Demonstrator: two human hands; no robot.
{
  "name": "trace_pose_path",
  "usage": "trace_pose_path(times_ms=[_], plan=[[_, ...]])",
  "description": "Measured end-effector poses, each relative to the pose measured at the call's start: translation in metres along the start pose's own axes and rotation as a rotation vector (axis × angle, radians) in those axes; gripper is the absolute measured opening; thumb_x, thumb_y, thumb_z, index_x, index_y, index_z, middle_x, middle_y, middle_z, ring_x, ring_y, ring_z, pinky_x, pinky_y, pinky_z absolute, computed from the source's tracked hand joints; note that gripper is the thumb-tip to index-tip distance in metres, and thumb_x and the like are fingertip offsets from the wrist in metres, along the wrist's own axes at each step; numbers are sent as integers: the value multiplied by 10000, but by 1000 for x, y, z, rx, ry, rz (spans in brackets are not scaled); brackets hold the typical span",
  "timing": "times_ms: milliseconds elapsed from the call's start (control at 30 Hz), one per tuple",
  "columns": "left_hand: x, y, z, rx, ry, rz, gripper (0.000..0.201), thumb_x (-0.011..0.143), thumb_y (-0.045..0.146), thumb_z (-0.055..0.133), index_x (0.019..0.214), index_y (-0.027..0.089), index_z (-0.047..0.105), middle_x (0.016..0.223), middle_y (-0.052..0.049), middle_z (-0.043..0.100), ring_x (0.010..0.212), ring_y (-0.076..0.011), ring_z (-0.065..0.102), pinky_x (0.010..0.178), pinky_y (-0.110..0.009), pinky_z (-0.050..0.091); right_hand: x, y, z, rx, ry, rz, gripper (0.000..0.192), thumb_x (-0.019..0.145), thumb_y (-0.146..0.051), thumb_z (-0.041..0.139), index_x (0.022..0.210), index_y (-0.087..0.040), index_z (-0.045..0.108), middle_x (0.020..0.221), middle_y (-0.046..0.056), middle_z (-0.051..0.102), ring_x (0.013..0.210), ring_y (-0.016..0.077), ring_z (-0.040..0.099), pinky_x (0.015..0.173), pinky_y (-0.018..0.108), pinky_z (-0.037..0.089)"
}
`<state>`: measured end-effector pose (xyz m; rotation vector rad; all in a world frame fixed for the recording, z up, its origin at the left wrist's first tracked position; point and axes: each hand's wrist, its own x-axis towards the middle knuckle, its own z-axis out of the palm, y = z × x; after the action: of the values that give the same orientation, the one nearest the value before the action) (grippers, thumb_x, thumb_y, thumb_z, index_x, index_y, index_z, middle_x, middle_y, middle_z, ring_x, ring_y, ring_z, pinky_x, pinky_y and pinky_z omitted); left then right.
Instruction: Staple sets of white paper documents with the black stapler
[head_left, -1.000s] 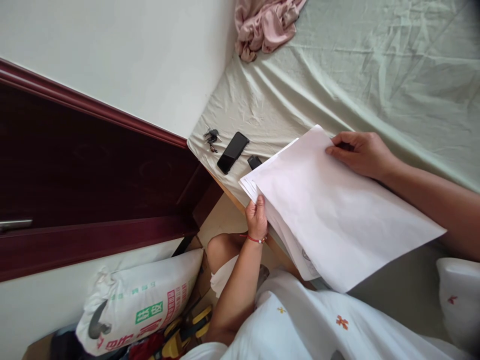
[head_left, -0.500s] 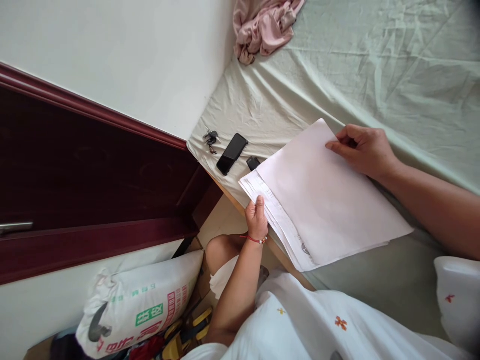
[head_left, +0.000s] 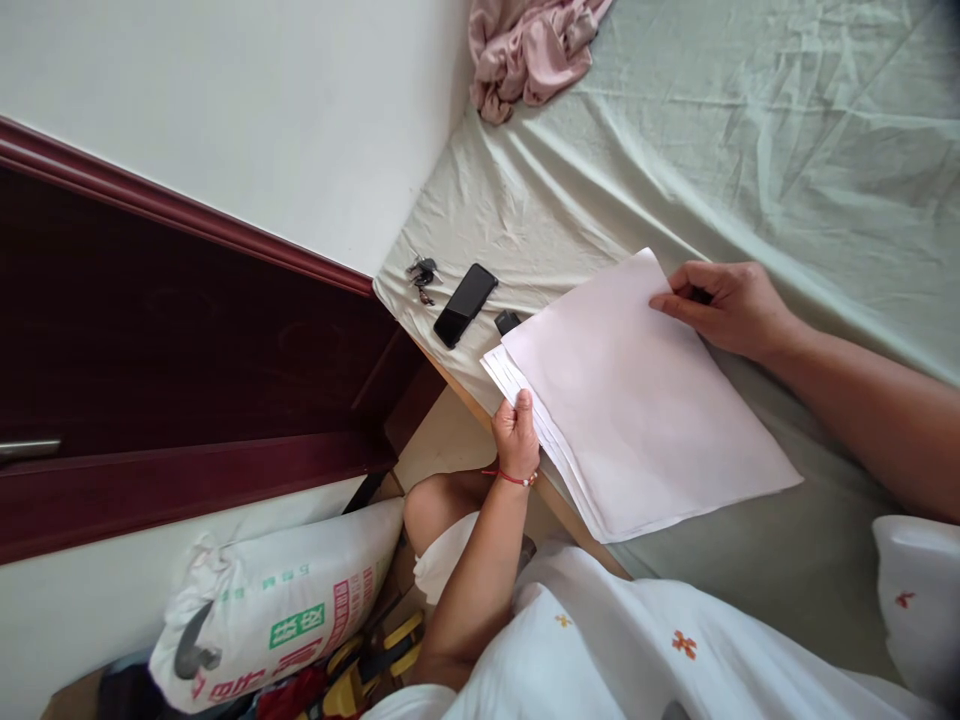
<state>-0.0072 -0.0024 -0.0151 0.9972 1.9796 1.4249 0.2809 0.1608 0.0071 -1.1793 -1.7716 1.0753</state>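
On wrinkled sheet [head_left: 750, 150], both hands pinch smooth flat paper stack [head_left: 637, 410]

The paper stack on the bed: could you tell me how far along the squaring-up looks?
Mostly done: the top sheet lies flat on the paper stack. In hand: the left hand grips the near edge, the right hand pinches the far corner. Left: lower sheets fan out at the left edge, beside the phone.

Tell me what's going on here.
A person holds a stack of white papers on the edge of a bed with a green sheet. The left hand grips the stack's near left edge; the right hand pinches its far corner. A phone and keys lie beside it.
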Motion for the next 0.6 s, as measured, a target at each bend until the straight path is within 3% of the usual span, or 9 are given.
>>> trace_pose_path(times_ms=[200, 600], plan=[[1, -2, -1, -11, -41, 36, 606, 899, 660, 683, 635, 211, 372, 629, 56, 314, 614, -105, 303, 594, -270, 296, 0, 0, -1, -17, -60, -16, 379, 864, -603, 705, 765, -248, 617, 673, 14, 622, 604, 164, 483, 591, 347, 388], [1, -4, -2, -1, -64, 45, 517, 912, 614, 693, 671, 184, 539, 640, 46, 487, 643, -109, 444, 656, -247, 406, 0, 5, -1, -56, -110, -17, 390, 868, -647, 692, 764, -277, 626, 707, 15, 673, 625, 190, 547, 610, 368, 427]])
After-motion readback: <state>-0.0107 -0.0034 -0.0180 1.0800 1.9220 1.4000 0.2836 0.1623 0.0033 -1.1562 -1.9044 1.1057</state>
